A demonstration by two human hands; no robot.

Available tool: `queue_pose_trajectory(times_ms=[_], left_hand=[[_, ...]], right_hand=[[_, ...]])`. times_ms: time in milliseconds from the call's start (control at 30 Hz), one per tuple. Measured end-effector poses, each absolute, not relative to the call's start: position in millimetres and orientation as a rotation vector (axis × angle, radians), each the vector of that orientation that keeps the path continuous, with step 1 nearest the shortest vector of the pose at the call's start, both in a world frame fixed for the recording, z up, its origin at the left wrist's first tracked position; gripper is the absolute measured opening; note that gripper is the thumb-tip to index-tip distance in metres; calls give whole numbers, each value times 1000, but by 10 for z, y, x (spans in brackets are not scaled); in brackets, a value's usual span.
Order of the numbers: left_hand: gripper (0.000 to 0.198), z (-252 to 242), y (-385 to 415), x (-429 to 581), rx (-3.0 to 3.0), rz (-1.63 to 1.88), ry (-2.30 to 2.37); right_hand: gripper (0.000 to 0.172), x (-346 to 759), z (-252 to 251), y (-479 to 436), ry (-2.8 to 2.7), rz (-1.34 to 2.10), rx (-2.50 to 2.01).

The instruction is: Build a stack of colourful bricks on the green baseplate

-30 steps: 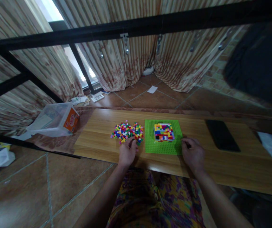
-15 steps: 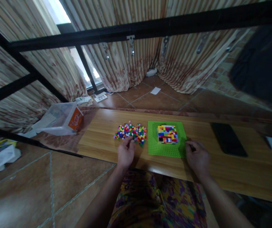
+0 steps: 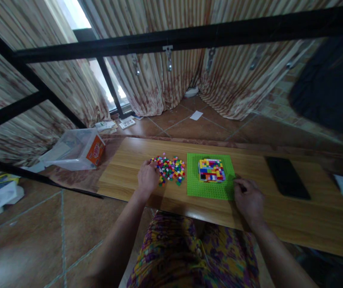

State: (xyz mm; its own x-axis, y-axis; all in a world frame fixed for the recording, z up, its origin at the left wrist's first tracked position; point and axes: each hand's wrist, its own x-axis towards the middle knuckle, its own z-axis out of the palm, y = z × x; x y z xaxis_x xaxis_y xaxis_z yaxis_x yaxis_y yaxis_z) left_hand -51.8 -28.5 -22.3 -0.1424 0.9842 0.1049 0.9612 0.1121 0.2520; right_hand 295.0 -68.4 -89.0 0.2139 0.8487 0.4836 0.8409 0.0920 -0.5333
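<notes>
Small bricks of many colours (image 3: 171, 169) lie in a loose pile on the wooden table. My left hand (image 3: 148, 176) is at the pile's left side, its fingers bent together over the edge bricks; what they hold, if anything, is too small to tell. Right of the pile lies a green baseplate (image 3: 195, 190), bearing a squarish block built of multicoloured bricks (image 3: 212, 171). At the plate's right edge rests my right hand (image 3: 249, 198), with thumb and fingers curled together. Whatever may be between those fingertips is hidden.
A black phone-like slab (image 3: 287, 177) lies on the table (image 3: 123, 168) to the right. Beyond the left end stands a clear plastic box (image 3: 75, 150) with an orange label. A black metal bar (image 3: 189, 38) crosses above the table's far side.
My left hand has moved left, from the pile's near edge to its left side, uncovering bricks there. My right hand has stayed beside the green baseplate.
</notes>
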Motion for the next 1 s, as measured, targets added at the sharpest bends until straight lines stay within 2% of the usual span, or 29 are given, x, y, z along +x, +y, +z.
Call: queue_pose_trajectory(times_ms=[200, 400, 500, 567, 700, 1000], left_hand=[[21, -222, -284, -532, 1940, 496, 2277], [12, -241, -382, -484, 1581, 985, 2020], [19, -261, -507, -397, 1275, 1194, 1718], [25, -269, -613, -323, 1092, 1195, 1554], [22, -265, -798, -185, 901, 1172, 1401], [26, -215, -834, -27, 890, 1212, 1338]], right_hand=[[27, 2954, -895, -690, -1590, 16, -1718], [26, 2947, -889, -686, -1587, 35, -1704], [25, 2944, -887, -683, -1579, 35, -1712], [25, 2938, -882, -685, -1571, 38, -1708], [25, 2928, -871, -693, -1565, 39, -1705], [25, 2938, -886, -679, -1566, 36, -1696]])
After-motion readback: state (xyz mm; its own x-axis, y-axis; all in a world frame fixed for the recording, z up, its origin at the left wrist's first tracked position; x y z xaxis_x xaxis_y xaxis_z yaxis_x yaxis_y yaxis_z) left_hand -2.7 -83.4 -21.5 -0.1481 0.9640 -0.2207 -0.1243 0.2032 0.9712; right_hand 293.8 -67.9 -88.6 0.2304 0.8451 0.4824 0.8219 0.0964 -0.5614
